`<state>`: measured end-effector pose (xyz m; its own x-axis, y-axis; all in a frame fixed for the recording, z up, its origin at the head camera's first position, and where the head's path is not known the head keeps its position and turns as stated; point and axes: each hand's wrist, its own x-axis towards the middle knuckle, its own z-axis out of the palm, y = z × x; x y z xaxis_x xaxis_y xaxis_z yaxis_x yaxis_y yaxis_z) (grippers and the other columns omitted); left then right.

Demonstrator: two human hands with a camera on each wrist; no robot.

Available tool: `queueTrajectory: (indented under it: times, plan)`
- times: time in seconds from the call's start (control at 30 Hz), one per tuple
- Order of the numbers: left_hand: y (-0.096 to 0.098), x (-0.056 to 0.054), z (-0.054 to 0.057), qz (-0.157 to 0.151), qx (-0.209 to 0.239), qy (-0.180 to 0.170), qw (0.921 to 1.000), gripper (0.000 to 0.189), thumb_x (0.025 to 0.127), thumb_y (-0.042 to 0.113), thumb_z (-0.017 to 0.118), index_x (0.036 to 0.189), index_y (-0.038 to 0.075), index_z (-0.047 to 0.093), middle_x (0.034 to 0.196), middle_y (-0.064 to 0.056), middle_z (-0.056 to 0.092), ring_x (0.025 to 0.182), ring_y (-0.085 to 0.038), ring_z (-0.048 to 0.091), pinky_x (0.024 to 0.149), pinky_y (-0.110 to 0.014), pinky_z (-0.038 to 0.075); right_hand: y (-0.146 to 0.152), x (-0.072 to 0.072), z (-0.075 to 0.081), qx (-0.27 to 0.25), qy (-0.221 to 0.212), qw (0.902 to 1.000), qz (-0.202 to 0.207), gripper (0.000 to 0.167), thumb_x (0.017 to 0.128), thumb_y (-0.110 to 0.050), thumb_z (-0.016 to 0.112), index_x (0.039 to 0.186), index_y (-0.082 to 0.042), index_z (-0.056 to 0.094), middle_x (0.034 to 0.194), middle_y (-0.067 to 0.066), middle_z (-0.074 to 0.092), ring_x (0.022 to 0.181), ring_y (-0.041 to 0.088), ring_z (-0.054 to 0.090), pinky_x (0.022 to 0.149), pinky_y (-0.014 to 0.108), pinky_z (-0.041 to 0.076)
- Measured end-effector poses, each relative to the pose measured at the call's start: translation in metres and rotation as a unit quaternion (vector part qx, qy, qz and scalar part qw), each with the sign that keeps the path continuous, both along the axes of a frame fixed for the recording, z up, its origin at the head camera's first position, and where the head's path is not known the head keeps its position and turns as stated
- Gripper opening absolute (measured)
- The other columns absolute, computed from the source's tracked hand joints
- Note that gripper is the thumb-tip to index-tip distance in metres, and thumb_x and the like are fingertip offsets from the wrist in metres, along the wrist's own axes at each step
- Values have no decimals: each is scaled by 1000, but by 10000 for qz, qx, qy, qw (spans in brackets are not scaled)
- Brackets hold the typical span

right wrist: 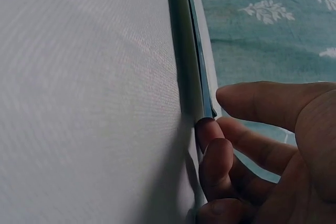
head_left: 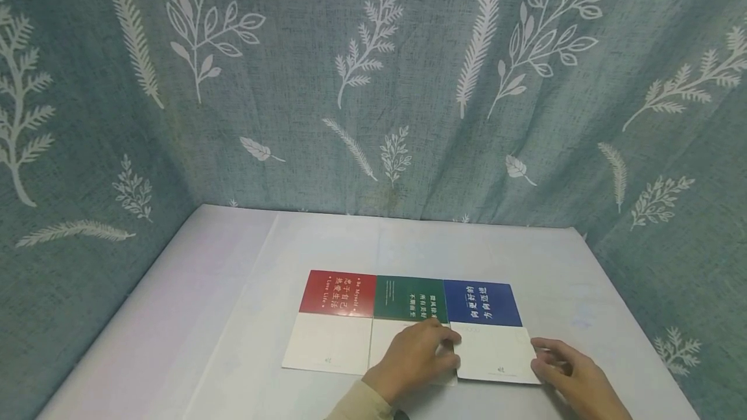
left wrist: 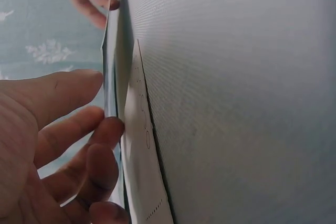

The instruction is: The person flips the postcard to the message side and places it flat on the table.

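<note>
A white card (head_left: pixel 496 355) with small print lies at the right end of the lower row, just in front of a blue card (head_left: pixel 483 303) with white characters. My left hand (head_left: pixel 415 356) pinches its left edge between thumb and fingers, reaching over the middle white card (head_left: pixel 382 341). On the opposite side, my right hand (head_left: pixel 578 378) holds the right edge between thumb and fingertips. Seen edge-on in the left wrist view, the held white card (left wrist: pixel 109 77) stands slightly above another white card (left wrist: pixel 139 156). Its bluish underside (right wrist: pixel 206 98) shows in the right wrist view.
A red card (head_left: pixel 338 293) and a green card (head_left: pixel 408 298), both printed with characters, continue the upper row to the left. Another white card (head_left: pixel 327 342) lies below the red one. The white table (head_left: pixel 233 277) is bordered by a leaf-patterned curtain (head_left: pixel 408 83).
</note>
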<state>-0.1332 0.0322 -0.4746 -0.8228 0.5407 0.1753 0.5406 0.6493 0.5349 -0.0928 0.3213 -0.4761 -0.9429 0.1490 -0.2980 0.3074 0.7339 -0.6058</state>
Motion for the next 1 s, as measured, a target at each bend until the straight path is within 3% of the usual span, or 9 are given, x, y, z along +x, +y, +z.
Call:
queueTrajectory:
  times: [0.67, 0.83, 1.0]
  plan:
    - [-2, 4, 2, 3, 7, 95, 10000, 26, 87, 26, 76, 112, 18, 77, 88, 11, 62, 73, 2, 48, 69, -18, 46, 0, 4, 1, 28, 157, 9999, 10, 71, 92, -53, 69, 138, -1, 56, 112, 12, 68, 90, 20, 63, 80, 53, 54]
    - [-5, 4, 7, 4, 79, 132, 9999, 26, 89, 26, 74, 113, 18, 77, 92, 12, 66, 79, 1, 56, 73, -20, 49, -3, 1, 7, -34, 263, 9996, -84, 67, 97, -50, 63, 142, -1, 53, 115, 14, 67, 91, 20, 63, 79, 48, 54]
    - [-12, -1, 11, 108, 243, 131, 9996, 25, 90, 25, 72, 114, 17, 76, 97, 10, 70, 91, -5, 64, 76, -23, 51, -11, -2, 11, -17, 666, 9976, -208, 59, 99, -44, 62, 143, -5, 53, 122, 20, 65, 93, 22, 63, 81, 47, 53]
